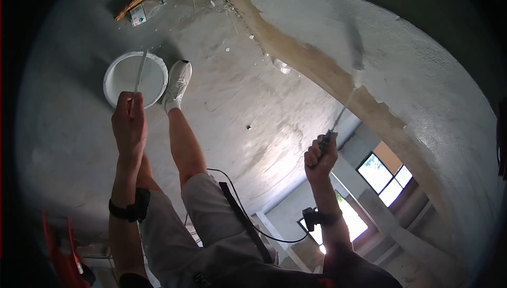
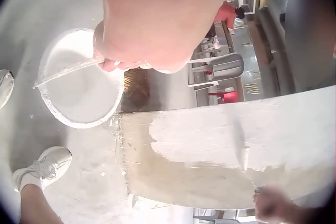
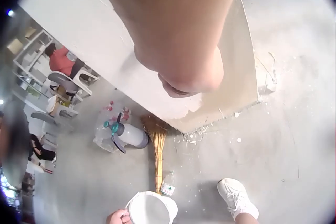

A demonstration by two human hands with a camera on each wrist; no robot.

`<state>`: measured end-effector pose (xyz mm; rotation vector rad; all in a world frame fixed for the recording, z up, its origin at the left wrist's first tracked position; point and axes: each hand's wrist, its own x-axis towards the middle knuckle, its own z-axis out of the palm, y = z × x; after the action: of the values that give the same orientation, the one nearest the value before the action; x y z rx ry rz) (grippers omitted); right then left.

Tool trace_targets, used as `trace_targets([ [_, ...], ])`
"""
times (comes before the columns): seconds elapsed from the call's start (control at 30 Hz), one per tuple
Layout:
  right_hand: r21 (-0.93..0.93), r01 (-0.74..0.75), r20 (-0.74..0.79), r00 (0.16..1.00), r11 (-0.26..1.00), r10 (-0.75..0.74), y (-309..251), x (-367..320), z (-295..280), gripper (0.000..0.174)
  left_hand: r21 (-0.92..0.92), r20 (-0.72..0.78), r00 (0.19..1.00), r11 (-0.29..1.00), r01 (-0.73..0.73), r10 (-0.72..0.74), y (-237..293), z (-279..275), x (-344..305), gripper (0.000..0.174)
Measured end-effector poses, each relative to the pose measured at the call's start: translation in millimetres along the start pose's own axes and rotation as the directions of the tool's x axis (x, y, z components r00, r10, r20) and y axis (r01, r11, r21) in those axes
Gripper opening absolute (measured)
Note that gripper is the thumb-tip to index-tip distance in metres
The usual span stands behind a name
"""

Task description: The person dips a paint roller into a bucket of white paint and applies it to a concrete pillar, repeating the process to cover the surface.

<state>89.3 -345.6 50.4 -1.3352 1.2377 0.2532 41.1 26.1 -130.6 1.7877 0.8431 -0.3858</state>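
Note:
My left hand [image 1: 130, 127] grips a thin, flat, pale-coated tool [image 1: 141, 71], held edge-on above a round white bucket [image 1: 107, 84]. In the left wrist view the tool [image 2: 68, 71] crosses over the bucket [image 2: 44, 100], which holds pale material. My right hand [image 1: 321, 156] has its fingers curled round the dark handle of a long thin tool [image 1: 346, 107]; its far end is at the wall [image 1: 433, 87], by the border between white coating and a bare brown strip [image 1: 317, 68]. In the right wrist view, the right hand [image 3: 184, 77] hides its tool.
A straw broom [image 3: 159, 161], a plastic bottle [image 3: 168, 184] and a sprayer [image 3: 131, 136] are on the floor near the wall's corner. Crumbs of debris lie there too. A person in red [image 3: 62, 61] sits farther off among chairs. My shoe [image 1: 178, 82] stands beside the bucket.

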Motion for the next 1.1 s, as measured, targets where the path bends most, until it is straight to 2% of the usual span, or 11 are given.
trace_targets([
  [0.07, -0.004, -0.024, -0.02, 0.999, 1.0, 0.024, 16, 23, 12, 0.045, 0.001, -0.01, 1.0, 1.0, 0.002, -0.002, 3, 0, -1, 0.026],
  [0.2, 0.065, -0.151, 0.083, 0.986, 0.986, 0.145, 61, 92, 39, 0.045, 0.028, 0.011, 0.999, 0.998, 0.051, -0.051, 1, -7, -5, 0.026],
  [0.33, -0.099, -0.253, 0.099, 0.96, 0.962, 0.263, 98, 189, 68, 0.042, 0.03, 0.008, 0.999, 0.998, 0.048, -0.049, -12, -10, -3, 0.026],
  [0.43, -0.096, -0.307, 0.02, 0.951, 0.947, 0.31, 117, 254, 102, 0.037, 0.029, 0.006, 0.999, 0.998, 0.048, -0.048, -26, -8, -7, 0.027],
  [0.53, -0.04, -0.337, -0.086, 0.939, 0.941, 0.333, 126, 275, 151, 0.038, 0.04, 0.013, 0.998, 0.997, 0.059, -0.06, -35, -12, -7, 0.027],
  [0.6, -0.001, -0.33, -0.141, 0.935, 0.944, 0.326, 133, 272, 160, 0.04, 0.035, 0.026, 0.998, 0.998, 0.056, -0.057, -40, -13, -7, 0.027],
  [0.7, 0.088, -0.346, -0.078, 0.932, 0.934, 0.353, 131, 258, 158, 0.04, 0.028, -0.004, 0.999, 0.999, 0.038, -0.038, -45, -12, -6, 0.026],
  [0.77, 0.005, -0.311, -0.003, 0.951, 0.951, 0.311, 120, 229, 136, 0.035, 0.02, -0.021, 1.0, 1.0, 0.009, -0.008, -45, -13, -5, 0.026],
  [0.9, 0.167, -0.387, 0.214, 0.912, 0.907, 0.35, 82, 168, 83, 0.039, 0.023, -0.031, 0.998, 0.999, 0.048, -0.047, -34, -18, -2, 0.026],
  [1.03, 0.153, -0.309, 0.17, 0.944, 0.939, 0.283, 45, 99, 57, 0.043, 0.006, -0.032, 0.999, 1.0, 0.024, -0.023, -22, -20, 4, 0.026],
  [1.1, 0.133, -0.271, 0.136, 0.958, 0.953, 0.253, 38, 90, 56, 0.043, 0.005, -0.031, 1.0, 1.0, 0.008, -0.007, -20, -20, 6, 0.026],
])
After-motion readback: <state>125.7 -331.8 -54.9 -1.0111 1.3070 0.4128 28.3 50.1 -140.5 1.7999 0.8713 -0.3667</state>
